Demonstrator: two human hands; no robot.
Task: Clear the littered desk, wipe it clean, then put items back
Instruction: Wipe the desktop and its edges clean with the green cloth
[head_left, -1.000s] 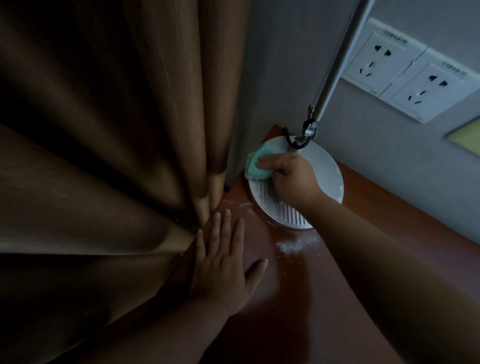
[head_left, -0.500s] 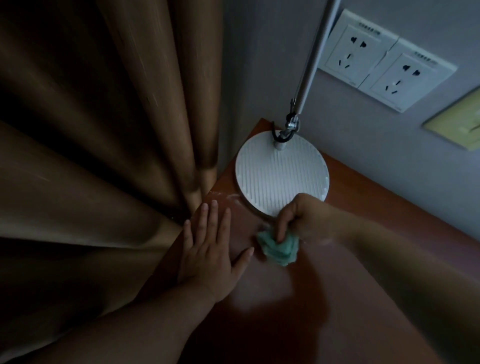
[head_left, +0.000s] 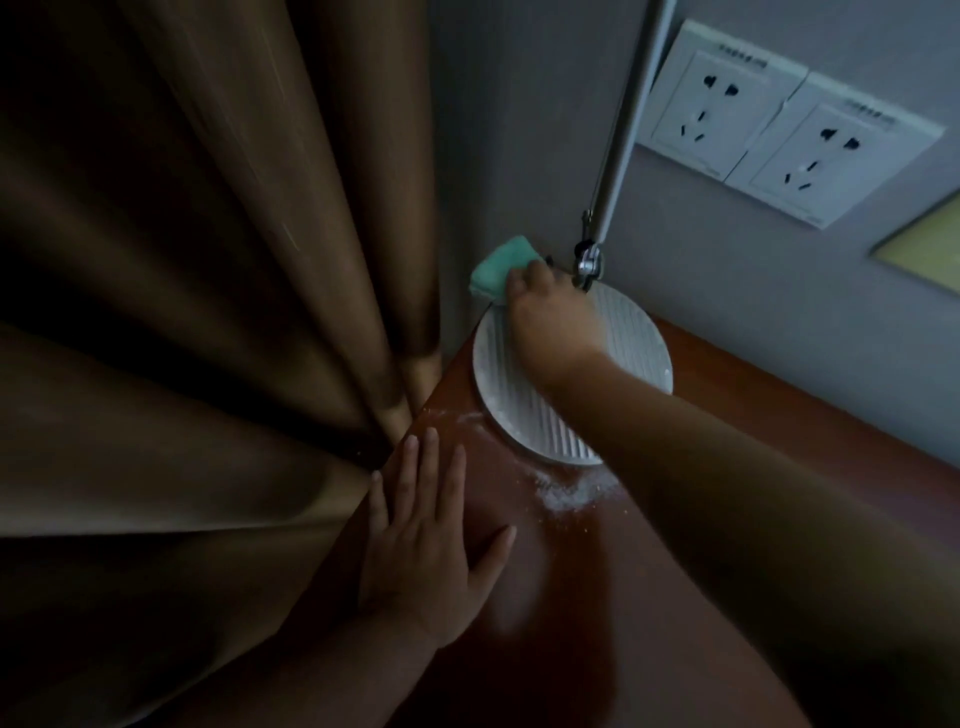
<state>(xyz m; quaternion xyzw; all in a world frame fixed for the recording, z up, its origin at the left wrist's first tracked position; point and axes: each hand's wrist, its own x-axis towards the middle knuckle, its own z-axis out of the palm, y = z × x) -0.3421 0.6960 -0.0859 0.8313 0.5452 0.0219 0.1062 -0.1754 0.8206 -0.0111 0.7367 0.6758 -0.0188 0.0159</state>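
Wiping hand: in the head view my right hand (head_left: 550, 322) reaches to the upper middle of the frame, fingers curled round a green cloth (head_left: 491, 270) and clamped on it.
Cloth: bunched up, it sticks out to the left past my fingers at the far left rim of the lamp base (head_left: 634, 343), close to the wall corner. I cannot tell whether it touches the wall.
Lamp base: a white, round, ribbed disc sits on the far corner of the desk (head_left: 597, 623), with my right wrist and forearm crossing over it.
Lamp pole: a grey metal lamp pole (head_left: 623, 130) rises from a joint at the base's far edge and leans toward the top of the frame.
Left hand: my left hand (head_left: 426, 551) lies flat on the desk in the lower middle, with its fingers straight and slightly apart and the thumb out to the right. It holds nothing, and its outer edge lies along the desk's left edge.
Desk: reddish-brown and glossy, it runs from the centre to the lower right.
Powder: a patch of white powder (head_left: 571, 493) lies on the desk just below the base's near rim, and a thinner streak lies left of the base.
Curtain: the brown folds of a curtain (head_left: 208, 312) fill the left half of the frame, just beside my left hand.
Sockets: two white sockets (head_left: 727, 104) sit side by side on the wall at the upper right.
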